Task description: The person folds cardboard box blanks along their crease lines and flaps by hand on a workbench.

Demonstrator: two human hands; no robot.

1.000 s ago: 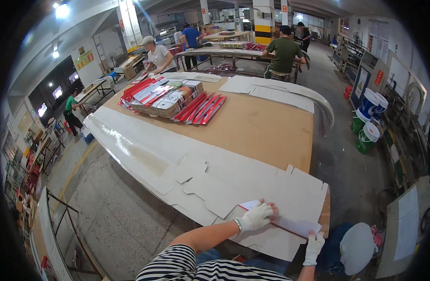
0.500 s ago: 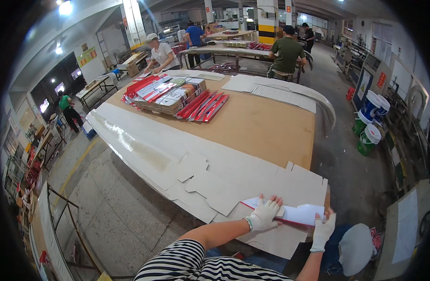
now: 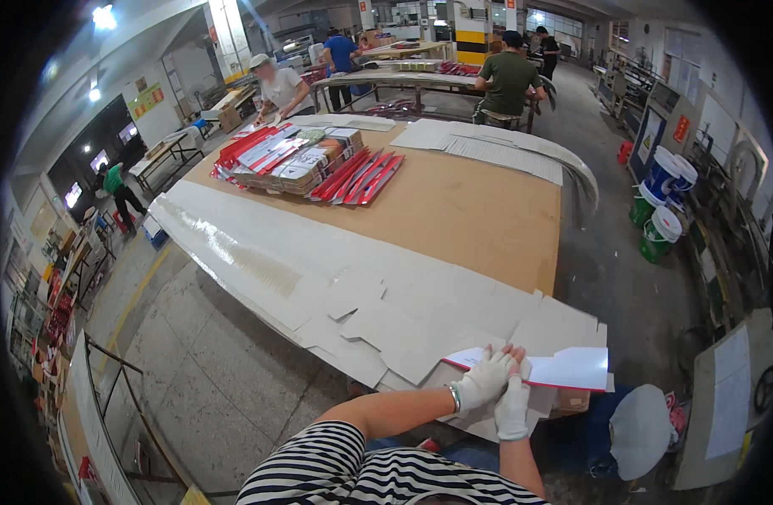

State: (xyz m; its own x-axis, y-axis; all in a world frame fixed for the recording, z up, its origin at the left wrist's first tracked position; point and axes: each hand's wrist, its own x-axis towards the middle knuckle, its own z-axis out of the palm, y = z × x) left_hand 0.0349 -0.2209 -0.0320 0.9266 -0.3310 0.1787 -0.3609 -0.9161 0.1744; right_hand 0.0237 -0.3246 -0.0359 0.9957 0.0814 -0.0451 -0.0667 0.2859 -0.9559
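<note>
A white printed card piece [image 3: 570, 369] with a red edge lies at the near right corner of the table, over pale cardboard sheets [image 3: 403, 337]. My left hand [image 3: 482, 380], in a white glove with bare fingertips, rests flat across the card's left part, fingers stretched out. Close against it, my right hand [image 3: 512, 407] in the same kind of glove reaches forward, its fingers extended beside the left fingers and pressing on the card. Between the hands, the overlap hides part of the card.
A stack of cardboard pieces [image 3: 298, 164] with red-and-white folded pieces [image 3: 363, 178] stands toward the table's far left. More pale sheets [image 3: 479, 147] line the far edge. A round stool [image 3: 639, 432] is at the near right, with buckets [image 3: 660, 233] beyond. Several people work at tables behind.
My right hand has left the card's right end and moved left to sit beside my left hand. The card and sheets have shifted slightly right in view.
</note>
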